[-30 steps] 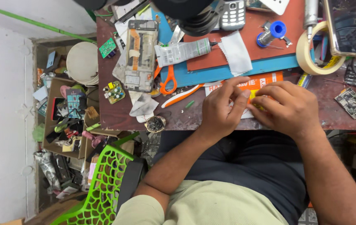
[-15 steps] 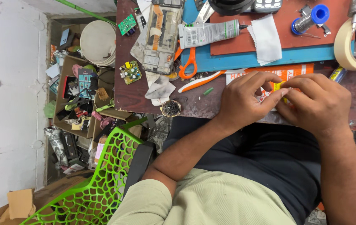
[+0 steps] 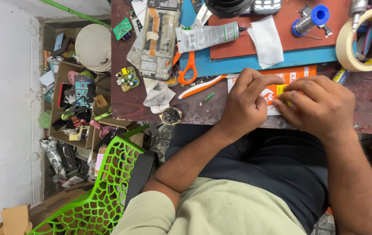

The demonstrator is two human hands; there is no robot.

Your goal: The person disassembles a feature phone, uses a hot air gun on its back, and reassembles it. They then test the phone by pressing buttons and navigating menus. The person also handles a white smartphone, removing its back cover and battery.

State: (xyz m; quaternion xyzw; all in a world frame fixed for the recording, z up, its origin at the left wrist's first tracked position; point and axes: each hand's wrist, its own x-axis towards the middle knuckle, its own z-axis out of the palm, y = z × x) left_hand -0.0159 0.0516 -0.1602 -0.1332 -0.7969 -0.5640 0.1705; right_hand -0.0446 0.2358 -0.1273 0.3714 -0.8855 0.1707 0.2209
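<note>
Worktop (image 3: 238,115) edge: left hand (image 3: 244,104) pins the orange-and-white packet (image 3: 277,89) flat; right hand (image 3: 320,106) pinches its small yellow piece (image 3: 286,89). Best kept flat, peeled slowly, fingertips close to the seam.

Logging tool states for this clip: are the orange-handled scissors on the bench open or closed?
Cannot tell. Only the orange handle loops of the scissors show; the blades run under the opened phone and glue tube.
</note>
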